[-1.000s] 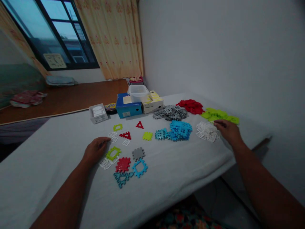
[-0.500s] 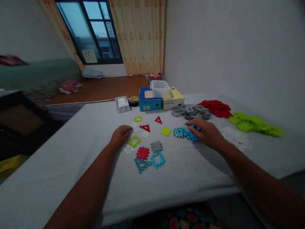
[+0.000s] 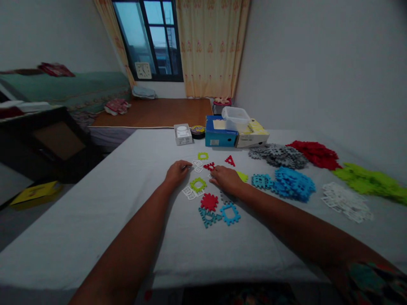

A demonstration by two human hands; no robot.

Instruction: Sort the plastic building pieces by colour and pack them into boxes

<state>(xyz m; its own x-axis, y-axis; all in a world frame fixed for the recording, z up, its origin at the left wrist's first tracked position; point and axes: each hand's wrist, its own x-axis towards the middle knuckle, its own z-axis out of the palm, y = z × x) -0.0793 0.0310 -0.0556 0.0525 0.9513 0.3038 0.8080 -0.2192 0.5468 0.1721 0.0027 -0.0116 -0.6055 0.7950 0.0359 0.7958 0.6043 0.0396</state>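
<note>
My left hand rests on the white cloth with thumb and fingers closed, its tips beside small white frame pieces; what they hold is too small to make out. Over the middle of the laid-out interlocking building pieces is my right hand, fingers bent together just below a red triangle piece. It covers part of a yellow-green square and most of a grey square. Nearer to me lie a yellow-green frame, a red square, a teal triangle and a blue frame.
To the right are piles of blue, grey, red, yellow-green and white pieces. Behind stand a blue box, a yellow-white box, a clear plastic tub and a round tin.
My right hand has left the blue pile and moved left to the laid-out pieces near the red triangle. My left hand stays by the white pieces. The camera view has turned left.
</note>
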